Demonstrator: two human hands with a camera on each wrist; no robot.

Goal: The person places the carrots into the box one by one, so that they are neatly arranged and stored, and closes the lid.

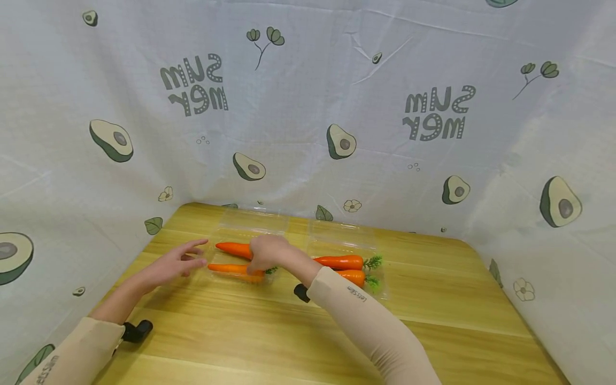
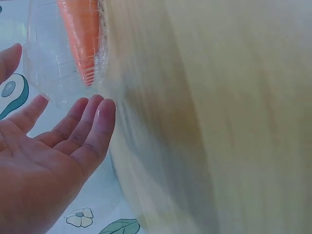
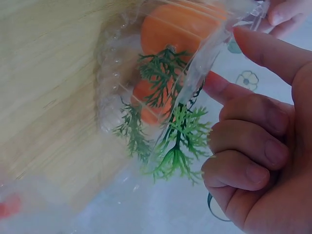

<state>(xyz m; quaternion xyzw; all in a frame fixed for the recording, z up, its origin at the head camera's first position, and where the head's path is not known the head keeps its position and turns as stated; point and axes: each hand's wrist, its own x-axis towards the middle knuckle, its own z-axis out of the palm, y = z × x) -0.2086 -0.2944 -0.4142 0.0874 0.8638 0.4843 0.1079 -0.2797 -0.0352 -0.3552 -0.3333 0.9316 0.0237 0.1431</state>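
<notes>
Fingers of the left hand (image 1: pixel 170 266) reach out, loosely straight, thumb parted, holding nothing, just beside the left edge of a clear plastic hinged box (image 1: pixel 240 236); whether they brush it, I can't tell. Over on the right hand (image 1: pixel 267 252), three fingers curl to the palm while thumb and index stand apart at that box's clear edge; whether they pinch it, I can't tell.

Closest in, a beige left sleeve (image 1: pixel 82 347) and a beige right sleeve (image 1: pixel 370 326), both dark-lettered, come in over the near part of the yellow wood-grain table (image 1: pixel 216 321), a small black device (image 1: pixel 137 331) at the left wrist.

Now the box, toward the table's far left corner: an orange tapered carrot (image 1: pixel 228 268) along its near edge, a second orange carrot (image 1: pixel 233 249) behind, both tips pointing left, the right hand covering their leafy ends. Just to its right, another clear plastic box (image 1: pixel 383 291) carries two more orange carrots (image 1: pixel 344 262), green feathery tops (image 1: pixel 372 262) at its right edge, the right forearm crossing in front.

Further back, both clear lids (image 1: pixel 255 220) lie open at the table's far edge, and behind hangs white avocado-print cloth (image 1: pixel 289 107).
</notes>
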